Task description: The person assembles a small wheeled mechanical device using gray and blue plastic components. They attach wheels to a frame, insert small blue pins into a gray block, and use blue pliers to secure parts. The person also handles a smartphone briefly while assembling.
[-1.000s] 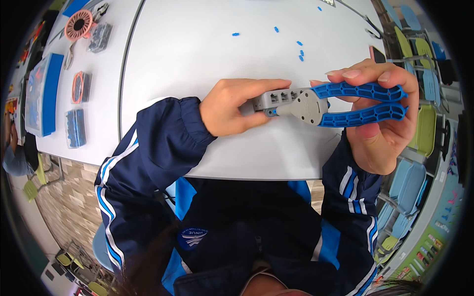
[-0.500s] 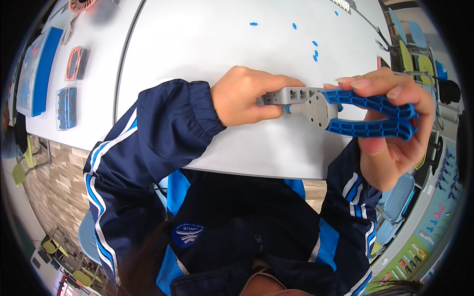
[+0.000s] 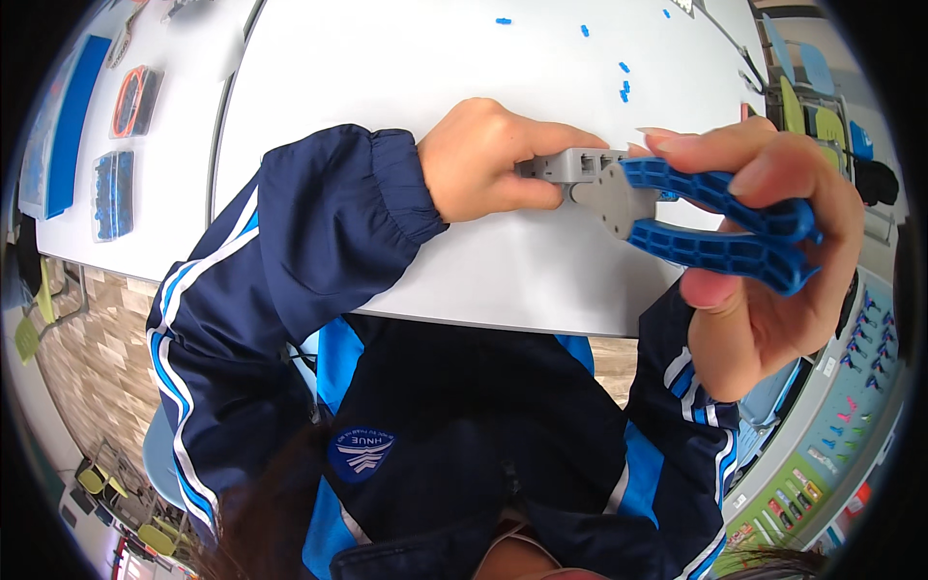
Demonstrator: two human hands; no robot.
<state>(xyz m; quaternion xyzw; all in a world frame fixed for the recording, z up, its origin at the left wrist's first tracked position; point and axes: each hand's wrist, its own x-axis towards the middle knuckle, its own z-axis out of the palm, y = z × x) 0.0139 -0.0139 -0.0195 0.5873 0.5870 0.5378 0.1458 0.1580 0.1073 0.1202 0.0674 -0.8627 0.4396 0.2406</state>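
Over the near part of the white table, my left hand [image 3: 488, 159] grips the end of a grey block with square ports [image 3: 570, 166], thumb below and fingers above. My right hand [image 3: 764, 324] is wrapped around the blue handles of a plier-like tool [image 3: 720, 253]. The tool's grey head [image 3: 619, 198] meets the block's near side, close to my left thumb. A slim gap shows between the two handles. What the jaws grip, if anything, is hidden. Part of the block's right end is covered by the tool and my right fingers.
Several small blue connector pegs [image 3: 585, 31] lie scattered across the far side of the white table [image 3: 387, 77]. On the left stand a clear box of blue parts [image 3: 113, 195], an orange-edged box [image 3: 130, 101] and a large blue tray [image 3: 82, 126]. Chairs [image 3: 817, 72] are at the right.
Both hands, the block and the tool sit slightly higher in the picture, along with the table. The tool has tilted, its handle ends lower, and its head has shifted left against the block.
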